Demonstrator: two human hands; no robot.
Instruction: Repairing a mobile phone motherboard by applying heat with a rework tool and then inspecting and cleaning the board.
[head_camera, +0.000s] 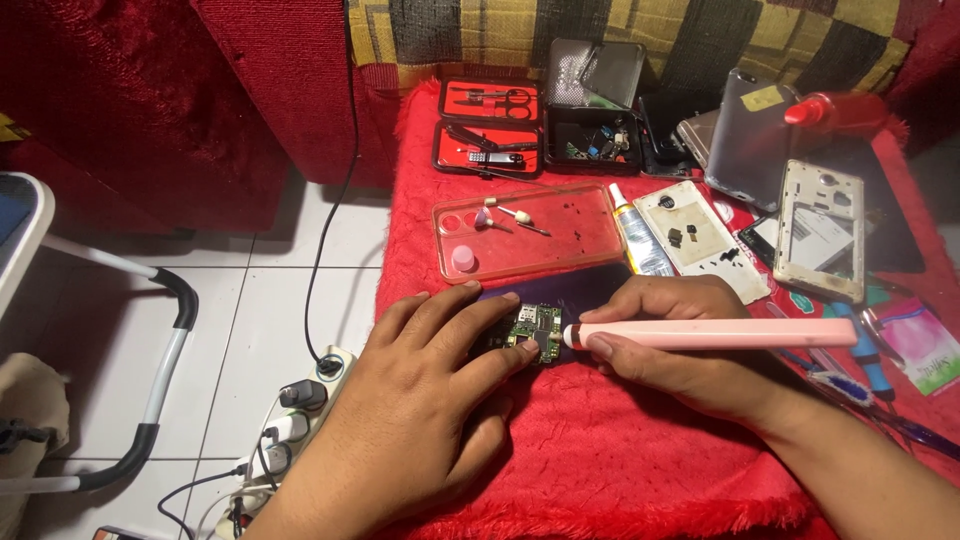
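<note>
Head view: small circuit board (530, 330) at bench (620, 450) centre, pinned under left hand (430, 400) fingertips. Right hand (690, 350) closed around pink pen-shaped tool (710, 334), tip at board's right edge. Mid-work on board; calls for steady tip. Clear case (525, 232) just behind board.

Left hand (420, 400) steadying circuit board (530, 330), right hand (680, 345) gripping pink pen tool (710, 334)

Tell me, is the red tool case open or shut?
Open: the red tool case lies spread flat, scissors and metal tools showing inside both halves.
</note>
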